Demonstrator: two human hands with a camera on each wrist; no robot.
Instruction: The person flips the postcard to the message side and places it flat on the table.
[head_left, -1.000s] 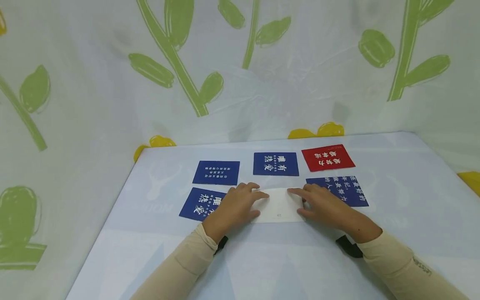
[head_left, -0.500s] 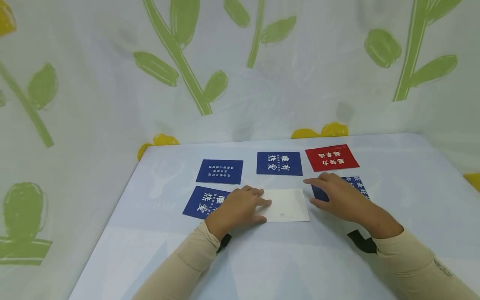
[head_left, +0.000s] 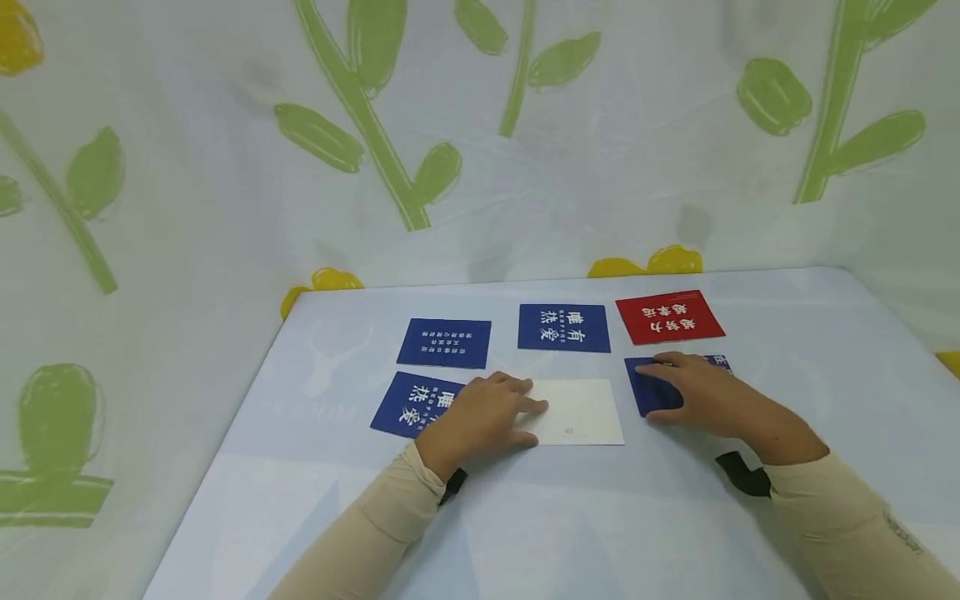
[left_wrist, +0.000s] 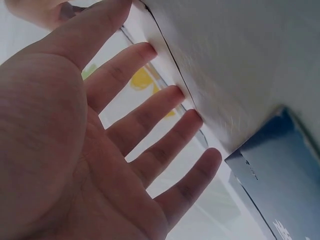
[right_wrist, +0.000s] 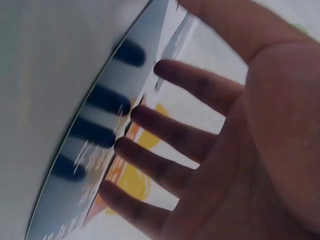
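Note:
A white card (head_left: 581, 412) with a small mark near its lower edge lies flat at the middle of the table. My left hand (head_left: 486, 417) rests at its left side, fingertips on or right at that edge; in the left wrist view the fingers (left_wrist: 150, 120) are spread and fairly straight. To the right, my right hand (head_left: 701, 396) reaches over a blue card (head_left: 649, 390) with white lettering and covers much of it. The right wrist view has straight, spread fingers (right_wrist: 172, 122) close over this card, their dark reflections on its glossy face.
Behind the hands lie a red card (head_left: 670, 318), a blue card with large characters (head_left: 564, 327) and a blue card with small text (head_left: 444, 343). Another blue card (head_left: 408, 406) is partly behind the left hand. A patterned curtain (head_left: 480, 167) borders the pale table (head_left: 570, 517).
My right hand has left the white card's right edge and moved right, over the blue card there. The left hand stays at the white card. The view has shifted slightly.

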